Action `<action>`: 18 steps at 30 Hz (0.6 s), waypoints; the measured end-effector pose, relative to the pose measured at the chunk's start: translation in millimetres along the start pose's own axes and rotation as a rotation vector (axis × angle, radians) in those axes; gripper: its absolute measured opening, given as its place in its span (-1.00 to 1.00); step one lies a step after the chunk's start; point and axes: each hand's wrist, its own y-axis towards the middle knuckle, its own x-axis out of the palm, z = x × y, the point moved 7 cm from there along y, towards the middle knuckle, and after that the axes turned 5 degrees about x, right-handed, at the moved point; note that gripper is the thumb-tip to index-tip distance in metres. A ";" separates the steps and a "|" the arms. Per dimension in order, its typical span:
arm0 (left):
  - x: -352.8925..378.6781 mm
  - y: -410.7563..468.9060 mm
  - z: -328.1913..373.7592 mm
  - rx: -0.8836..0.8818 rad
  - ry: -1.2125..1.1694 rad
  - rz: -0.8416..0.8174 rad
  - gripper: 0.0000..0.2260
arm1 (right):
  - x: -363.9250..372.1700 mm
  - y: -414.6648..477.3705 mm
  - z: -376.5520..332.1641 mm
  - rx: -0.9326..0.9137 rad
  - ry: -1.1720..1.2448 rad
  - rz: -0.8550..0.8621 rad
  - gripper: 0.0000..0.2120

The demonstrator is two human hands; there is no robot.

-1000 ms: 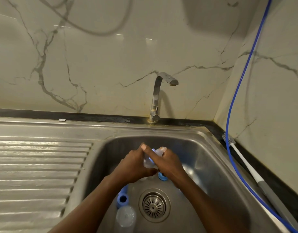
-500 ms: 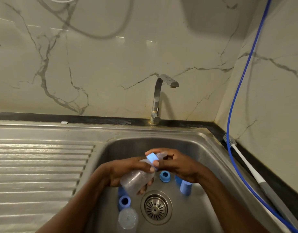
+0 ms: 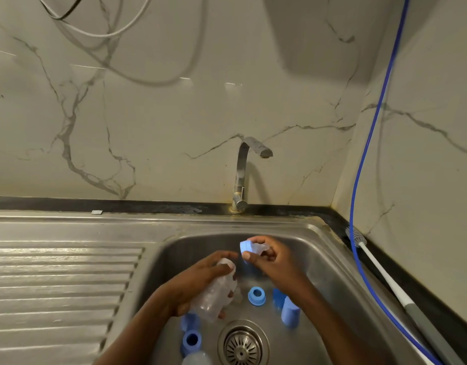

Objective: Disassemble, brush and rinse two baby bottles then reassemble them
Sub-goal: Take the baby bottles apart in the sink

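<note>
Over the steel sink (image 3: pixel 316 246), my left hand (image 3: pixel 198 283) grips a clear baby bottle body (image 3: pixel 216 296), its open neck pointing up towards the right. My right hand (image 3: pixel 274 259) pinches a blue collar with a clear teat (image 3: pixel 249 247), held a little apart from the bottle neck. On the sink floor lie a blue ring (image 3: pixel 256 295), a blue cap (image 3: pixel 290 313) by my right wrist, and a second bottle with a blue neck (image 3: pixel 191 341) at the lower left. A long white bottle brush (image 3: pixel 377 270) lies on the right counter.
The tap (image 3: pixel 242 175) stands at the back of the sink, no water running. The drain strainer (image 3: pixel 242 346) is in the sink floor. A ribbed draining board (image 3: pixel 56 285) stretches to the left. A blue hose (image 3: pixel 361 167) hangs down the right wall.
My hands have come apart: the collar with the teat is off the bottle and lifted up right, while my left hand has tipped the bottle body down left.
</note>
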 end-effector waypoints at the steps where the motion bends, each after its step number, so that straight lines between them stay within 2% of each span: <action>1: -6.4 -0.1 3.8 0.064 0.088 0.082 -0.82 | 0.7 -1.5 -4.8 -0.038 -0.087 0.058 -0.82; 3: -16.6 -2.9 9.1 0.151 0.152 0.242 -0.71 | 5.6 -5.5 -11.1 -0.085 -0.142 0.118 -0.83; 4: -17.3 -4.2 10.5 0.163 0.129 0.269 -0.61 | 9.9 -7.4 -14.7 -0.107 -0.164 0.118 -0.79; 6: -10.7 -2.0 11.2 0.121 0.048 0.204 -0.45 | 19.6 -8.0 -19.3 -0.151 -0.217 0.089 -0.72; 9: 3.2 -1.1 13.7 0.034 -0.086 0.094 -0.35 | 28.7 -7.0 -21.4 -0.220 -0.262 0.073 -0.65; 14: 11.4 -10.5 21.0 0.071 -0.161 0.051 -0.49 | 30.6 -8.9 -27.8 -0.325 -0.367 0.127 -0.67; 18: 13.9 -8.6 25.0 0.120 -0.259 0.068 -0.47 | 29.3 -11.8 -39.7 -0.426 -0.450 0.247 -0.71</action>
